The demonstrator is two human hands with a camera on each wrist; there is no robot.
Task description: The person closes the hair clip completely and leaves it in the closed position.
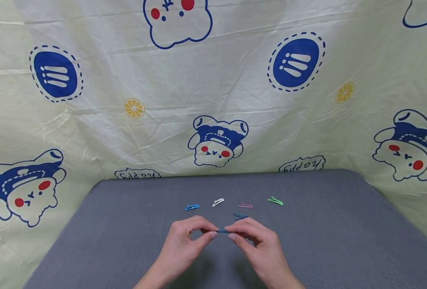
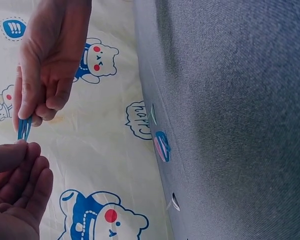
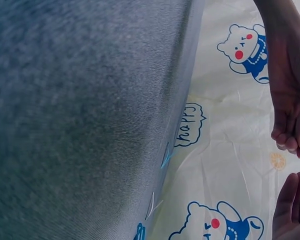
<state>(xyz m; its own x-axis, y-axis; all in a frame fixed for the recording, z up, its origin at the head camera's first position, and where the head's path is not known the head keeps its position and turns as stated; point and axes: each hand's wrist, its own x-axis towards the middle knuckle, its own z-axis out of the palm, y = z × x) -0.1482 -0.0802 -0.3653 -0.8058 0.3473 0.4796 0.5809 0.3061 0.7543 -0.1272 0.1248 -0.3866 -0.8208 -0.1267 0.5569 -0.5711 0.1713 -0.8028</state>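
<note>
A blue snap hair clip [image 1: 223, 231] is held up between both hands above the table. My left hand [image 1: 184, 243] pinches one end between thumb and forefinger, and my right hand [image 1: 260, 245] pinches the other. The left wrist view shows the middle of the same clip [image 2: 24, 128] bare between the fingertips, its ends covered. Just beyond the right hand lies a dark blue hair clip [image 1: 240, 217], spread open and partly hidden behind the fingers.
Farther back on the grey table [image 1: 126, 241] lie a bright blue clip [image 1: 191, 207], a white clip [image 1: 218, 202], a pink clip [image 1: 245, 205] and a green clip [image 1: 275, 200]. Behind the table's far edge hangs a printed curtain [image 1: 235, 96].
</note>
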